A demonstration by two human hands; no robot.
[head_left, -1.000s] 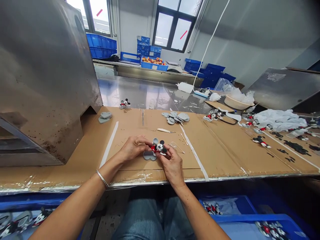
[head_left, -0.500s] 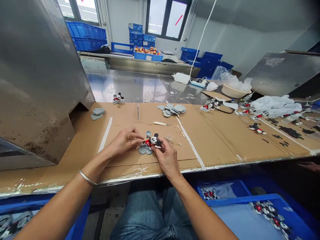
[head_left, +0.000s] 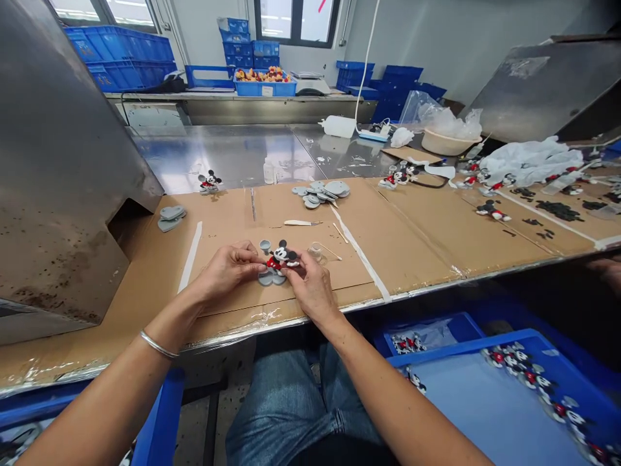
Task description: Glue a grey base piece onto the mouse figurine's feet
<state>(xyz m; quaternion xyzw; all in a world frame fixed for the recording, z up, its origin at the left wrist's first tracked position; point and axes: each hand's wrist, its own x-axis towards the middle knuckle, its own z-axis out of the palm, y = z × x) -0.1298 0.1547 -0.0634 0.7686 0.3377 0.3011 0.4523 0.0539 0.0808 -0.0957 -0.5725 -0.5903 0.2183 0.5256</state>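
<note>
A small mouse figurine (head_left: 280, 254) with black ears and red shorts is between my two hands, just above the cardboard. Beneath it is a grey rounded base (head_left: 272, 278); whether the two are joined I cannot tell. My left hand (head_left: 233, 266) pinches the figurine's red lower body from the left with thumb and fingertips. From the right, my right hand (head_left: 313, 283) grips it by the side, thumb low near the base. Just behind the figurine stands a small grey cup-shaped piece (head_left: 264, 246). A clear little cup (head_left: 315, 251) sits beyond my right fingers.
Behind lie a white-handled knife (head_left: 299, 222), a cotton swab (head_left: 332, 252) and a pile of grey discs (head_left: 323, 193). A metal housing (head_left: 63, 162) blocks the left. Another figurine (head_left: 210, 182) stands farther back. A blue tray (head_left: 466, 414) of figurines is lower right. Another person's hand (head_left: 610, 268) shows at right.
The camera view has shifted, so the bench appears farther up and left, and more of the lower right tray shows. Both hands stay on the figurine, with little visible change in grip.
</note>
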